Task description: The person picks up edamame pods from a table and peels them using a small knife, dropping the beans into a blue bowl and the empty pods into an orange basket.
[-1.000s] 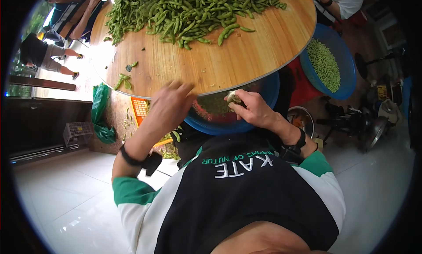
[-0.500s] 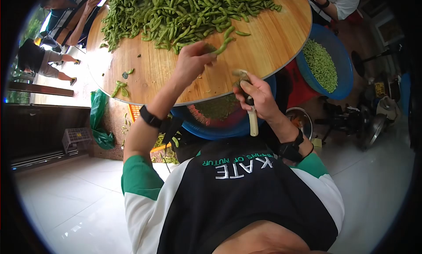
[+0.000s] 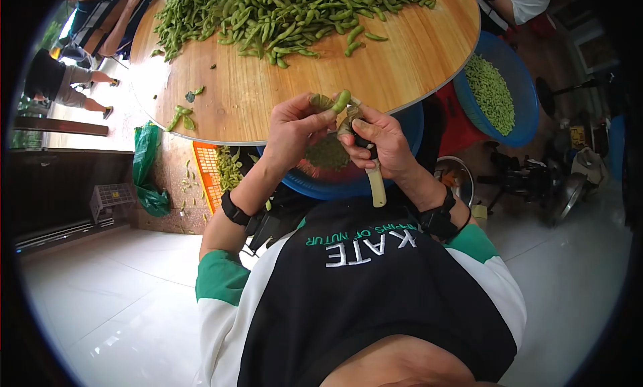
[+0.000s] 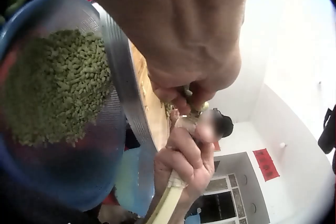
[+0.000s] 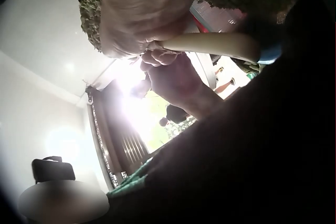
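In the head view my left hand [image 3: 295, 129] pinches a plump green edamame pod [image 3: 341, 102] near the front edge of the round table. Close beside it, my right hand [image 3: 385, 142] grips a tool by its cream handle [image 3: 378, 186], which points down toward my chest. The tool's working end is hidden among the fingers, so I cannot tell its kind. Dull greenish coverings show on fingers of both hands. Below the hands sits a blue basin [image 3: 305, 189] with shelled beans [image 4: 63, 87], seen well in the left wrist view.
Edamame pods [image 3: 281, 19] are heaped across the far side of the wooden table [image 3: 228, 112]. Another blue basin [image 3: 526, 119] of shelled beans [image 3: 489, 96] stands at right. An orange basket [image 3: 207, 176] with pods stands at left, near a green bag [image 3: 144, 179]. Other people sit around the table.
My left hand reached to the heap, took a pod and brought it back beside the right hand. The right hand turned, so the cream handle now shows.
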Tool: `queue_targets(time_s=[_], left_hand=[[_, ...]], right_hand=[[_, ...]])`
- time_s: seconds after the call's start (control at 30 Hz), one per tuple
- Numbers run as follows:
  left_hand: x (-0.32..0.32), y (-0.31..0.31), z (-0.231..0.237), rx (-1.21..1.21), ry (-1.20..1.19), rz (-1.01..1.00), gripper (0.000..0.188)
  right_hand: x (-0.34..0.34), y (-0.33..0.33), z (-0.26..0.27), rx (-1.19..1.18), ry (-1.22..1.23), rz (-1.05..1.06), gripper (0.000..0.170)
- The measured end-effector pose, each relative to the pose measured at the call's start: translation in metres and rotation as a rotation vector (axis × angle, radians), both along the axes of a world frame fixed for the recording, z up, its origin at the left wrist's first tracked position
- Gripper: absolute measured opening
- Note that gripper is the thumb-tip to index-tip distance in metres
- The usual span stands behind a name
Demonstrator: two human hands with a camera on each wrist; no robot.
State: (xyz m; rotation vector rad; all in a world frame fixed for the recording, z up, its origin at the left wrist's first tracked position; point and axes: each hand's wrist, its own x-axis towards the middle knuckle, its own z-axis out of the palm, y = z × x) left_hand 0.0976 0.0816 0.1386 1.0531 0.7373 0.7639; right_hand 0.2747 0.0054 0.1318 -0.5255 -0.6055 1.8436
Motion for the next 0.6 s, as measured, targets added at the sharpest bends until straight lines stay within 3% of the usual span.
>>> queue_targets(time_s=[0.1, 0.23, 0.33, 0.4, 0.43, 0.5, 0.6], left_hand=[[-0.002, -0.008, 0.001, 0.145, 0.015, 0.057, 0.008], [-0.003, -0.012, -0.013, 0.114, -0.061, 0.116, 0.009], [-0.008, -0.008, -0.017, 0.022, -0.124, 0.019, 0.011], [-0.010, -0.006, -0.012, -0.298, -0.358, -0.119, 0.013], [-0.010, -0.006, -0.013, -0.298, -0.359, -0.115, 0.013], [-0.009, -0.005, -0.016, -0.565, -0.529, -0.215, 0.013], [-0.007, -0.004, -0.017, -0.567, -0.508, -0.229, 0.011]], right_hand=[[-0.002, -0.002, -0.001, -0.033, 0.054, 0.018, 0.032], [-0.004, -0.002, 0.002, -0.073, -0.002, -0.005, 0.030], [-0.006, -0.002, 0.001, -0.063, 0.086, 0.016, 0.029], [-0.005, -0.002, 0.000, -0.040, 0.115, 0.037, 0.029], [-0.005, -0.003, -0.002, -0.020, 0.145, 0.056, 0.029], [-0.006, -0.003, -0.005, -0.028, 0.230, 0.093, 0.029], [-0.002, -0.001, -0.008, -0.070, 0.293, 0.105, 0.029]])
